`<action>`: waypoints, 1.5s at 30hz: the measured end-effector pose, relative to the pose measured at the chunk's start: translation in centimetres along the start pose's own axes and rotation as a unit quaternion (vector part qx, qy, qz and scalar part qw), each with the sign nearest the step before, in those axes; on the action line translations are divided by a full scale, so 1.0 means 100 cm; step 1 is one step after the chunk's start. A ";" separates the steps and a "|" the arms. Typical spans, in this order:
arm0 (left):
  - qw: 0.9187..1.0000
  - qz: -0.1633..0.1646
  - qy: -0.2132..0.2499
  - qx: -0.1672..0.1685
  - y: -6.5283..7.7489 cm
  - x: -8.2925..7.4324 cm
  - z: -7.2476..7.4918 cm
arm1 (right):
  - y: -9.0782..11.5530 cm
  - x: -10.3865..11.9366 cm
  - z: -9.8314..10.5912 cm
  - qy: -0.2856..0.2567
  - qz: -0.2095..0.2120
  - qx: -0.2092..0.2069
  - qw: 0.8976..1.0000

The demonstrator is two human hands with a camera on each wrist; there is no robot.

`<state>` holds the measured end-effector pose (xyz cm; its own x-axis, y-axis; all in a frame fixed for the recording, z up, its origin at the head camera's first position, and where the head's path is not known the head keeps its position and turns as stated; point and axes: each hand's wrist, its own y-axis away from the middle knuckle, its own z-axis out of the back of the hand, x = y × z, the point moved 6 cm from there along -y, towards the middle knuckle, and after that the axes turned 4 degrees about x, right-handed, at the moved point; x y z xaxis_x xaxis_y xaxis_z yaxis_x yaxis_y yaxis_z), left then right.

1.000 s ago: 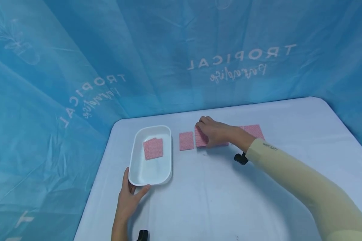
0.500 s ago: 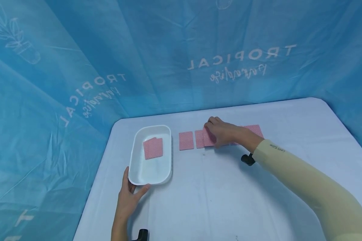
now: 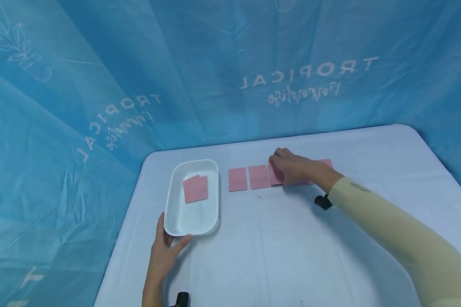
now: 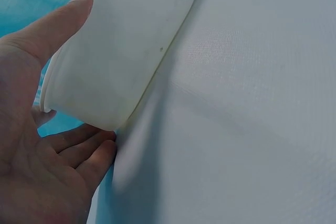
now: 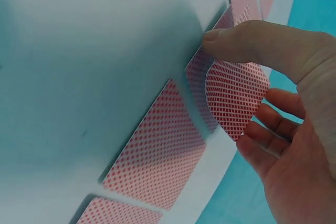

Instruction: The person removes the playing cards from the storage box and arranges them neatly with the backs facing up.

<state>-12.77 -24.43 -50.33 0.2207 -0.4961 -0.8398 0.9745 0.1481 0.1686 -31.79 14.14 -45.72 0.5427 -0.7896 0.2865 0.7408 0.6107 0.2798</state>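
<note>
My left hand (image 3: pixel 163 256) grips the near left corner of a white plastic tray (image 3: pixel 191 223), its thumb on the near wall. Two overlapping red-patterned playing cards (image 3: pixel 196 189) lie back up in the tray. To the right, my right hand (image 3: pixel 293 167) pinches a playing card (image 5: pixel 236 98) between thumb and fingers, bending it in a curve. Another card (image 5: pixel 197 74) lies partly hidden beneath it. Left of this hand, two cards of the row, the end card (image 3: pixel 237 179) and its neighbour (image 3: pixel 259 176), lie back up. My right hand and forearm partly cover the row's right part.
A white cloth covers the table (image 3: pixel 253 256). Blue printed curtains (image 3: pixel 199 85) hang along its far and left sides. Black camera mounts stick out at both wrists. Farther right in the row, one card (image 5: pixel 157 150) and an end card (image 5: pixel 121 213) lie face down.
My right hand has moved rightward along the row with a card in its pinch, uncovering the second card from the left. The left hand and the tray have stayed put.
</note>
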 end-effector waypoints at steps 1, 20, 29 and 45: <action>1.000 0.000 0.000 0.000 0.000 0.000 0.000 | 0.001 -0.002 0.000 0.000 -0.003 0.003 1.000; 1.000 -0.008 -0.016 -0.008 -0.003 0.005 -0.001 | 0.013 -0.028 -0.001 -0.011 -0.031 0.008 0.999; 1.000 -0.013 -0.019 -0.010 -0.003 0.006 -0.002 | 0.018 -0.035 -0.001 -0.010 -0.046 0.015 0.999; 1.000 -0.023 0.006 -0.007 -0.001 0.003 0.000 | 0.025 -0.048 0.005 -0.019 -0.056 0.018 0.998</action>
<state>-12.83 -24.60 -50.64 0.1743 -0.4932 -0.8523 0.9830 0.1374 0.1215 -32.76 19.48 -45.95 0.4417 -0.8506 0.2851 0.7809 0.5210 0.3445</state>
